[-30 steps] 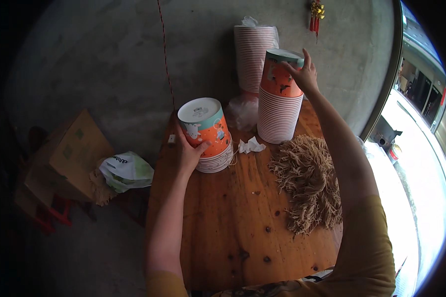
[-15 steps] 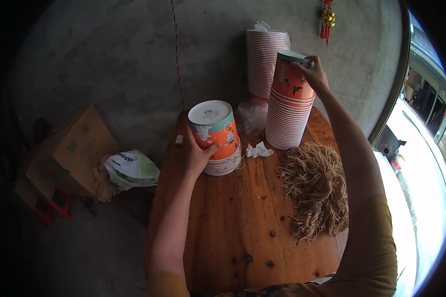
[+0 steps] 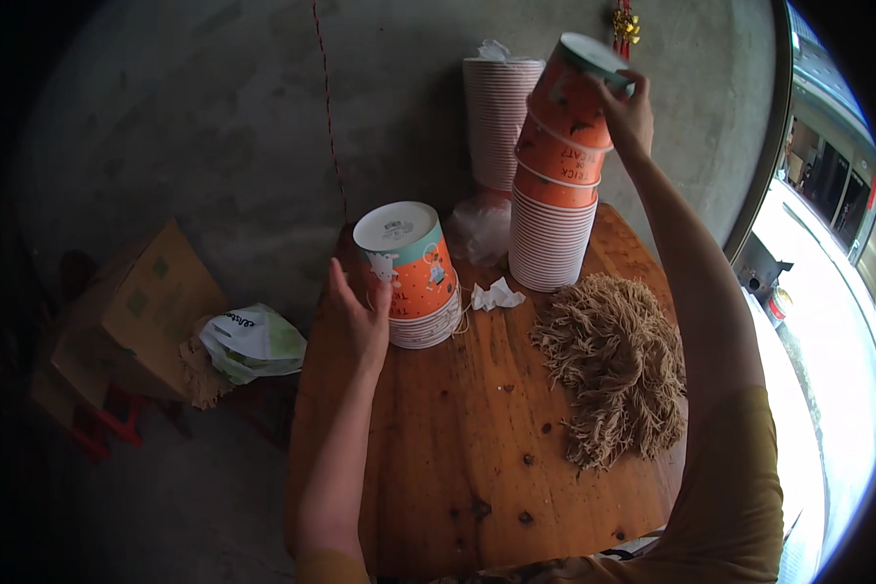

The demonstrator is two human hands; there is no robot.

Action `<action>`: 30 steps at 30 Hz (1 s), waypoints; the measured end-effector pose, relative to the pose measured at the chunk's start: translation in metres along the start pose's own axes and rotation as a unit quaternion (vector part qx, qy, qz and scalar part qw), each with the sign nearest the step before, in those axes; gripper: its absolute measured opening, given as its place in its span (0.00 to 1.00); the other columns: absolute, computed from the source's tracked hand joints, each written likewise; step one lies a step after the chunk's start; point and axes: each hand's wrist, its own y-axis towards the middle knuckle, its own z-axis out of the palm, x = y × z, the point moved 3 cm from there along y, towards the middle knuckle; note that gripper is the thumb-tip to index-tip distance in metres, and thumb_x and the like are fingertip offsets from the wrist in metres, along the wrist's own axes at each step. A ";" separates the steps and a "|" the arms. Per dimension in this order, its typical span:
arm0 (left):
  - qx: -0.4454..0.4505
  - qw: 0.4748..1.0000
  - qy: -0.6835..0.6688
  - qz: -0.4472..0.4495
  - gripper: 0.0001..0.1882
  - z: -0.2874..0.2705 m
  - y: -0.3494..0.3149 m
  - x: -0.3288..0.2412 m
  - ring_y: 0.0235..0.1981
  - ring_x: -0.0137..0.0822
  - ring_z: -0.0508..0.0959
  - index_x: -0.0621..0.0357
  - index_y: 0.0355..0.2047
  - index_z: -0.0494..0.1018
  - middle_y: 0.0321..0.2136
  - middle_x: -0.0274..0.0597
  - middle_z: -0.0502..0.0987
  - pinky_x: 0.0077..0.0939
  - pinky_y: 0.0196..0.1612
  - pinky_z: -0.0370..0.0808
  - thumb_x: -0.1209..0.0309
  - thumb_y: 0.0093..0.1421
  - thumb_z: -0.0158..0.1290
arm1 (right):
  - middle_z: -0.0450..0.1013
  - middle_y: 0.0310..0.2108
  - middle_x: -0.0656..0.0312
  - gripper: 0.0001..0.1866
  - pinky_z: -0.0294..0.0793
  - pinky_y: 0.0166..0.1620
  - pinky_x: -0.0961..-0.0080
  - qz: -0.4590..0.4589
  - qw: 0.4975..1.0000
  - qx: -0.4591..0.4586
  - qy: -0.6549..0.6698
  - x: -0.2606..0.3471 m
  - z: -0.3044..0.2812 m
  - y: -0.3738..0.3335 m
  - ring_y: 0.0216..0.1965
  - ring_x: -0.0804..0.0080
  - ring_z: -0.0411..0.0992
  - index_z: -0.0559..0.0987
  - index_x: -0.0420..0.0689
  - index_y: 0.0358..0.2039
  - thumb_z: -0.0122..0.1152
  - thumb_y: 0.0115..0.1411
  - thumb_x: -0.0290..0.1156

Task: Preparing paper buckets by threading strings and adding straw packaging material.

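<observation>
My right hand (image 3: 633, 122) is closed on the rim of the base of an upside-down orange paper bucket (image 3: 566, 92) with a teal band. That bucket is raised and tilted at the top of a tall nested stack (image 3: 553, 243); a second bucket is partly drawn out below it. My left hand (image 3: 367, 321) has its fingers spread at the left side of a shorter stack of upturned orange buckets (image 3: 420, 277); whether it touches them is hard to tell. Thin cords hang at that stack's right side.
A shaggy heap of tan cords (image 3: 613, 370) lies on the wooden table (image 3: 438, 428), with crumpled white paper (image 3: 497, 295) between the stacks. Behind stands a plastic-wrapped bucket stack (image 3: 496, 122). A cardboard box (image 3: 151, 302) and plastic bag (image 3: 253, 341) are left of the table.
My right hand has risen, pulling the top bucket up and partly separating it and the one below from the tall stack. The left hand has opened from around the shorter stack.
</observation>
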 end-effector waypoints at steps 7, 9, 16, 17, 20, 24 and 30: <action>-0.009 0.994 -0.099 0.053 0.35 0.002 -0.024 -0.064 0.65 0.44 0.53 0.61 0.66 0.46 0.65 0.50 0.50 0.40 0.66 0.50 0.61 0.65 0.46 | 0.69 0.41 0.59 0.33 0.67 0.51 0.73 -0.044 0.962 -0.069 0.260 0.028 -0.051 -0.016 0.43 0.74 0.69 0.64 0.42 0.51 0.64 0.56 0.52; 0.073 0.981 -0.107 0.145 0.36 0.010 -0.034 -0.092 0.67 0.42 0.52 0.62 0.65 0.48 0.66 0.48 0.51 0.39 0.67 0.49 0.55 0.65 0.46 | 0.68 0.45 0.60 0.29 0.65 0.56 0.71 -0.036 0.941 0.008 0.337 0.043 -0.061 -0.075 0.47 0.71 0.68 0.63 0.44 0.52 0.57 0.61 0.52; 0.308 0.941 -0.062 0.124 0.27 0.045 -0.141 -0.135 0.55 0.54 0.67 0.65 0.57 0.61 0.54 0.57 0.66 0.41 0.55 0.66 0.72 0.59 0.55 | 0.63 0.52 0.62 0.25 0.68 0.52 0.65 0.417 0.685 0.173 0.572 0.051 -0.104 -0.318 0.51 0.68 0.67 0.55 0.53 0.52 0.47 0.65 0.55; 0.322 0.937 -0.042 0.129 0.23 0.038 -0.149 -0.140 0.50 0.56 0.70 0.65 0.54 0.64 0.49 0.58 0.69 0.42 0.52 0.67 0.74 0.59 0.54 | 0.63 0.56 0.60 0.27 0.67 0.54 0.62 0.457 0.635 0.218 0.583 0.054 -0.111 -0.334 0.55 0.68 0.66 0.57 0.50 0.55 0.45 0.66 0.55; 0.319 0.942 -0.011 0.103 0.17 0.016 -0.159 -0.149 0.41 0.58 0.73 0.64 0.50 0.66 0.40 0.59 0.72 0.43 0.44 0.70 0.77 0.60 0.52 | 0.70 0.51 0.60 0.28 0.72 0.49 0.68 0.575 0.602 0.384 0.400 0.034 -0.149 -0.352 0.48 0.71 0.73 0.64 0.44 0.57 0.47 0.66 0.52; 0.332 0.907 0.153 0.211 0.17 -0.006 -0.147 -0.171 0.35 0.52 0.75 0.63 0.48 0.69 0.33 0.51 0.75 0.43 0.42 0.70 0.80 0.56 0.51 | 0.78 0.31 0.61 0.12 0.76 0.37 0.78 0.267 0.843 0.448 0.134 0.005 -0.194 -0.321 0.33 0.76 0.77 0.75 0.41 0.45 0.56 0.63 0.32; 0.420 0.839 0.230 0.257 0.16 -0.001 -0.152 -0.176 0.31 0.43 0.76 0.61 0.43 0.71 0.27 0.43 0.76 0.37 0.44 0.70 0.80 0.51 0.52 | 0.73 0.31 0.62 0.07 0.74 0.37 0.68 0.013 0.952 0.270 -0.144 -0.023 -0.248 -0.272 0.34 0.61 0.73 0.78 0.46 0.34 0.59 0.54 0.22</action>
